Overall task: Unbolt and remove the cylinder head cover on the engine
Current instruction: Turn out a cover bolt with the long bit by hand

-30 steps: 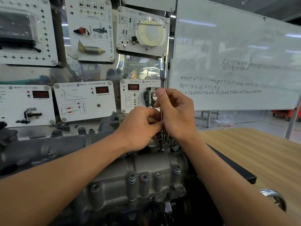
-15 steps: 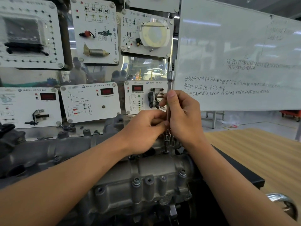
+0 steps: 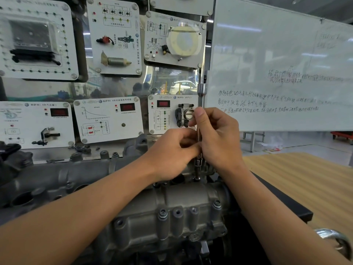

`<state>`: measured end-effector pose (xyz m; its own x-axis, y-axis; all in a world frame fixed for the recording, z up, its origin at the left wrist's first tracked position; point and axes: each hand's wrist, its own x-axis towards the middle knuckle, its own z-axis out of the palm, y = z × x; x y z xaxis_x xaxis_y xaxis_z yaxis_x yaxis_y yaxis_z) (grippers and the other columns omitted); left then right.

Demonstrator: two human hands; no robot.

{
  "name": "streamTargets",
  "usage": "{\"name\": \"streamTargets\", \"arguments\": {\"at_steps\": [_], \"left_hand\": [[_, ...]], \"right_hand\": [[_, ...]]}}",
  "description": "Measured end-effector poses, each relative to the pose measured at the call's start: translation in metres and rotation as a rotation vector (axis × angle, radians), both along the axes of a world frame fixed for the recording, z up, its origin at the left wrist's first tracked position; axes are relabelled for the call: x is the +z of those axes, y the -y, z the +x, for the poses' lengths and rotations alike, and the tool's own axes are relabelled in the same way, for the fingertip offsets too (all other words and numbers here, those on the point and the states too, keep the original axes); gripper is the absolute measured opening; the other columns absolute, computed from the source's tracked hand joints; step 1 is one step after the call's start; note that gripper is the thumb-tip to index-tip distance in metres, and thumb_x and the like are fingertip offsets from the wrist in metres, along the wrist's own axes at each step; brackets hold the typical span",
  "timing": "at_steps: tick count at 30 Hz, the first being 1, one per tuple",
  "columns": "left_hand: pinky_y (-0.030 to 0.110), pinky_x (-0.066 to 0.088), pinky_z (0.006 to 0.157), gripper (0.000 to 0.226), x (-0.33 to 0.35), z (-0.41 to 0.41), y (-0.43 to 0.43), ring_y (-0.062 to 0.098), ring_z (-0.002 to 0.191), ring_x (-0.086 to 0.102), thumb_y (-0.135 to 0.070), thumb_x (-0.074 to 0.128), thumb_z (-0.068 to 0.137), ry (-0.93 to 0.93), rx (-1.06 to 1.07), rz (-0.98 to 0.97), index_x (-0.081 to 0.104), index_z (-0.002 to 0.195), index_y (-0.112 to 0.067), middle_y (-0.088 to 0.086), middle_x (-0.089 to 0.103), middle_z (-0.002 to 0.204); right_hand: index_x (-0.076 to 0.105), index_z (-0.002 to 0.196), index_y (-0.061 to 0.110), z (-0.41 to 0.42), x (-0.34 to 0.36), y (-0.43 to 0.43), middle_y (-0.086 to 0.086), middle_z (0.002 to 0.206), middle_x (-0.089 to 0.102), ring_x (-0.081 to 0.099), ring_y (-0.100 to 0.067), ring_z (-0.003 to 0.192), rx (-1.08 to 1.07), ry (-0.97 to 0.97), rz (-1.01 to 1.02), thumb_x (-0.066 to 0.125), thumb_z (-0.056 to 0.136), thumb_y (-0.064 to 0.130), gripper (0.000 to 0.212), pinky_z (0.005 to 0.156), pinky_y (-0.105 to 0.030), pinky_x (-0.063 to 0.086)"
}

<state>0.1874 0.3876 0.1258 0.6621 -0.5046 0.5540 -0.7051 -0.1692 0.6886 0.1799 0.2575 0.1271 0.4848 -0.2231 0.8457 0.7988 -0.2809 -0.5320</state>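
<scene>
The right hand (image 3: pixel 215 138) curls round an upright metal rod (image 3: pixel 200 98). Beside it, the left hand (image 3: pixel 172 152) pinches the rod lower down. The engine cover (image 3: pixel 172 222) sits just beneath both hands.

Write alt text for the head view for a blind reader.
The left hand and right hand grip a slim upright extension bar set on the far edge of a grey cylinder head cover. Training panels and a whiteboard stand behind.

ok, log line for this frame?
phase: unbolting | cylinder head cover: in place | extension bar: upright at its far edge | left grip: pinches bar low | right grip: holds bar higher
</scene>
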Motion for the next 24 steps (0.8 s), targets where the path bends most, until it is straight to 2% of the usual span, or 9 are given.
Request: {"name": "streamTargets", "arguments": {"at_steps": [4, 6, 8, 11, 14, 17, 20, 22, 24], "left_hand": [[0.02, 0.056, 0.082, 0.016, 0.0004, -0.003, -0.0016, 0.011, 0.091, 0.074, -0.004, 0.06, 0.097, -0.008, -0.041, 0.018, 0.071, 0.107, -0.006, 0.004, 0.078, 0.095], [0.027, 0.059, 0.079, 0.012, 0.0007, -0.003, -0.0018, 0.017, 0.087, 0.075, -0.005, 0.064, 0.094, 0.026, 0.003, 0.019, 0.072, 0.102, -0.006, 0.006, 0.078, 0.091], [0.043, 0.059, 0.078, 0.007, 0.0011, -0.0026, -0.0007, 0.027, 0.081, 0.074, -0.003, 0.069, 0.088, 0.059, 0.054, 0.011, 0.07, 0.096, -0.002, 0.012, 0.076, 0.085], [0.049, 0.056, 0.076, 0.012, 0.002, -0.002, 0.002, 0.032, 0.078, 0.07, 0.0, 0.072, 0.082, 0.102, 0.099, -0.006, 0.066, 0.092, 0.004, 0.018, 0.072, 0.083], [0.049, 0.055, 0.079, 0.012, 0.0026, -0.0033, 0.002, 0.032, 0.081, 0.07, -0.003, 0.071, 0.084, 0.074, 0.098, 0.008, 0.066, 0.094, 0.003, 0.017, 0.072, 0.086], [0.041, 0.058, 0.085, 0.01, 0.0023, -0.0057, 0.001, 0.026, 0.09, 0.072, -0.005, 0.063, 0.094, 0.001, 0.029, 0.065, 0.069, 0.101, -0.002, 0.013, 0.075, 0.093], [0.046, 0.056, 0.088, 0.015, 0.0018, -0.0082, 0.0001, 0.036, 0.096, 0.07, -0.004, 0.059, 0.097, -0.046, -0.018, 0.084, 0.069, 0.107, -0.001, 0.017, 0.075, 0.098], [0.045, 0.057, 0.079, 0.011, 0.0017, -0.0087, -0.001, 0.034, 0.085, 0.072, -0.007, 0.062, 0.096, -0.021, 0.02, 0.087, 0.071, 0.102, -0.004, 0.014, 0.076, 0.09], [0.042, 0.058, 0.073, 0.005, 0.0021, -0.0082, -0.0011, 0.027, 0.073, 0.072, -0.008, 0.069, 0.09, 0.023, 0.087, 0.075, 0.07, 0.094, -0.004, 0.011, 0.076, 0.081]], "right_hand": [[0.07, 0.082, 0.017, -0.0001, 0.0006, -0.0008, -0.004, 0.078, 0.07, 0.067, -0.019, 0.077, 0.019, -0.019, 0.034, 0.05, 0.1, 0.033, 0.031, 0.072, -0.036, 0.057], [0.069, 0.08, 0.013, -0.0013, 0.0011, -0.0014, -0.005, 0.069, 0.065, 0.062, -0.019, 0.064, 0.027, -0.016, 0.04, 0.054, 0.099, 0.034, 0.032, 0.06, -0.034, 0.053], [0.067, 0.081, 0.007, -0.0022, 0.0012, -0.0015, -0.011, 0.066, 0.062, 0.056, -0.02, 0.054, 0.031, -0.015, 0.054, 0.066, 0.093, 0.034, 0.029, 0.05, -0.037, 0.048], [0.065, 0.078, 0.012, -0.0024, 0.0007, -0.0016, -0.01, 0.069, 0.066, 0.06, -0.024, 0.053, 0.017, -0.016, 0.096, 0.08, 0.083, 0.03, 0.023, 0.05, -0.032, 0.051], [0.064, 0.075, 0.01, -0.0025, 0.0007, -0.0008, -0.005, 0.063, 0.063, 0.059, -0.011, 0.052, 0.008, 0.004, 0.102, 0.078, 0.085, 0.026, 0.024, 0.05, -0.023, 0.047], [0.068, 0.078, 0.001, -0.0026, 0.0, 0.0002, -0.004, 0.06, 0.063, 0.055, -0.001, 0.053, 0.013, -0.001, 0.048, 0.064, 0.097, 0.026, 0.031, 0.055, -0.024, 0.044], [0.073, 0.084, 0.005, -0.0022, 0.0001, 0.0003, 0.01, 0.063, 0.066, 0.056, 0.0, 0.058, 0.02, -0.009, 0.035, 0.051, 0.101, 0.028, 0.036, 0.063, -0.019, 0.044], [0.072, 0.085, 0.006, -0.0031, 0.0008, -0.001, 0.004, 0.072, 0.07, 0.061, -0.004, 0.065, 0.033, -0.004, 0.047, 0.049, 0.1, 0.03, 0.037, 0.067, -0.02, 0.047], [0.07, 0.082, 0.007, -0.0051, 0.0013, -0.0019, 0.001, 0.066, 0.066, 0.054, -0.005, 0.054, 0.038, 0.0, 0.069, 0.057, 0.098, 0.032, 0.032, 0.056, -0.02, 0.043]]}}
